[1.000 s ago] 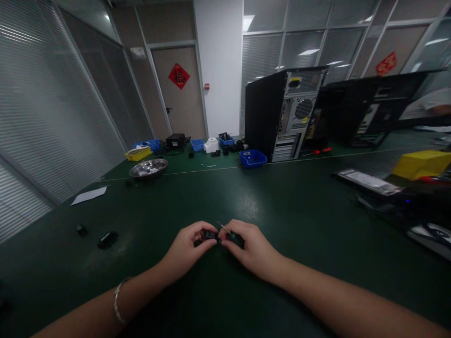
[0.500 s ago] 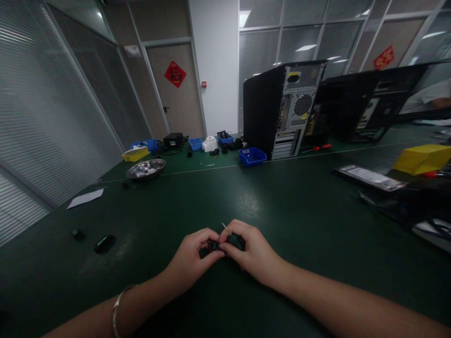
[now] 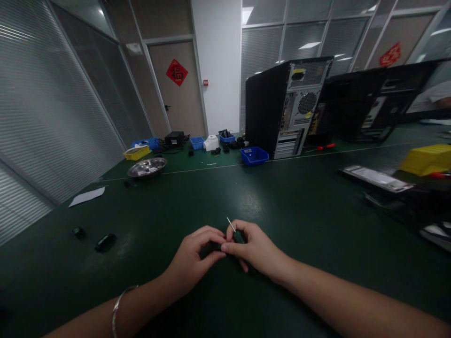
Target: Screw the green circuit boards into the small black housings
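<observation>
My left hand [image 3: 193, 256] is closed around a small black part [image 3: 217, 246], which shows only partly between its fingers. Touching it from the right, my right hand [image 3: 255, 249] has thumb and forefinger at the same part. A screwdriver with a dark green handle [image 3: 238, 237] is held in my right hand, its thin metal shaft pointing up and left. On the green table [image 3: 169, 202], to the left of my hands, lie a black piece [image 3: 105, 241] and a smaller dark piece [image 3: 78, 232].
A metal bowl [image 3: 147, 167], a yellow tray [image 3: 136, 152] and a blue bin [image 3: 254, 156] stand farther back. Behind them rises a black computer case [image 3: 268, 110]. A drive [image 3: 377, 178] and a yellow box [image 3: 426, 159] are at the right.
The screwdriver and my right hand's fingers have shifted slightly right. The small black part is now more covered by my fingers. The view has turned a little.
</observation>
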### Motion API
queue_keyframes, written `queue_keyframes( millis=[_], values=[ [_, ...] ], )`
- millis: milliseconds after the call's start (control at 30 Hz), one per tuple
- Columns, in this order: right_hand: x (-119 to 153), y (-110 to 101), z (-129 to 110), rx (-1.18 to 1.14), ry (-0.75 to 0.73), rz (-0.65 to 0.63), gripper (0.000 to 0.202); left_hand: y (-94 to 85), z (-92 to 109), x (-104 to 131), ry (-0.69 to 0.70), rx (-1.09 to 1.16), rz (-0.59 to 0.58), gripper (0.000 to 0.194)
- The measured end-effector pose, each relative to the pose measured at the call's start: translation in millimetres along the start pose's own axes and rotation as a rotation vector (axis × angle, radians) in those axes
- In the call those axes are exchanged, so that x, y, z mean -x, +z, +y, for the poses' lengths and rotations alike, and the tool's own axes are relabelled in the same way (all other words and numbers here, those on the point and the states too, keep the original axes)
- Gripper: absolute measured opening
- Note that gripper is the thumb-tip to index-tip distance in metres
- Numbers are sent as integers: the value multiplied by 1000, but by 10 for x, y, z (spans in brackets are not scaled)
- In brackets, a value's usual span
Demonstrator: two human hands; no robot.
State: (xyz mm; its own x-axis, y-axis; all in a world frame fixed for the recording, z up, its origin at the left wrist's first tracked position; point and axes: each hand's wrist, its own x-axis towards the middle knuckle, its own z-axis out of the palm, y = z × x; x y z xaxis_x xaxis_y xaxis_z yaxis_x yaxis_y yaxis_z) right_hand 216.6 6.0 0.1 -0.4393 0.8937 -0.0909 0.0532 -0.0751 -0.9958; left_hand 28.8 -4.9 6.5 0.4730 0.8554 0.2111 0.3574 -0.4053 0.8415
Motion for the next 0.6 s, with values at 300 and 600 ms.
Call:
queue_keyframes(
  millis=[300, 600],
  values=[
    [-9, -28, 7, -63, 31, -18, 28, 5, 12, -12, -62, 6, -41, 13],
    [6, -35, -57, -95, 62, -32, 22, 3, 25, 7, -48, -45, -10, 14]
  ],
)
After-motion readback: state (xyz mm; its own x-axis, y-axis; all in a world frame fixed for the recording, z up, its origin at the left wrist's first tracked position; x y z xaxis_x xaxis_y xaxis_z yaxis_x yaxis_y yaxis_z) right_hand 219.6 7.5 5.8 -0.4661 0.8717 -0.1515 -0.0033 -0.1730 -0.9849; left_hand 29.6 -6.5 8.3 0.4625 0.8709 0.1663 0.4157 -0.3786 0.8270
